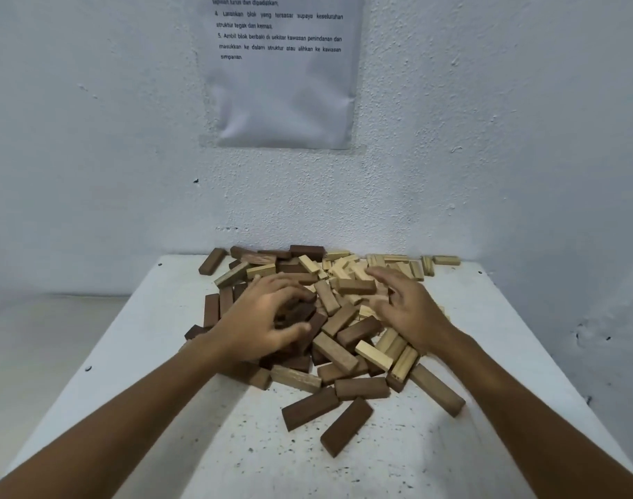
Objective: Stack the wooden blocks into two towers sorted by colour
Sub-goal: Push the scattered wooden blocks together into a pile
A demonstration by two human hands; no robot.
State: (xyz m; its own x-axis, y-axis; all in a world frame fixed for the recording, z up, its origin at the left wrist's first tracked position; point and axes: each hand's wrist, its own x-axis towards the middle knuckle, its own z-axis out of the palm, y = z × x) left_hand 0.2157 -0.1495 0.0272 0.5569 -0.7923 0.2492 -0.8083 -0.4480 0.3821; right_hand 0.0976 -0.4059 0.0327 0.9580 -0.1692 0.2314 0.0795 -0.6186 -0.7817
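From my remote seat I saw a white surface (135,372) pushed against a rough white wall (91,156), with a heap of wooden blocks (329,318) spread across its far half, none of them stacked. Dark blocks (211,309) lay mostly on the left of the heap. My left hand (262,318) rested there, its fingers curled around a few dark brown blocks (297,313), thumb underneath. A printed sheet (282,84) hung on the wall above the heap. Two dark blocks (346,426) lay apart nearer me. My right hand (408,311) was over the right side of the heap with fingers spread and relaxed, holding nothing. Pale blocks (397,262) gathered at the back right, by the wall.
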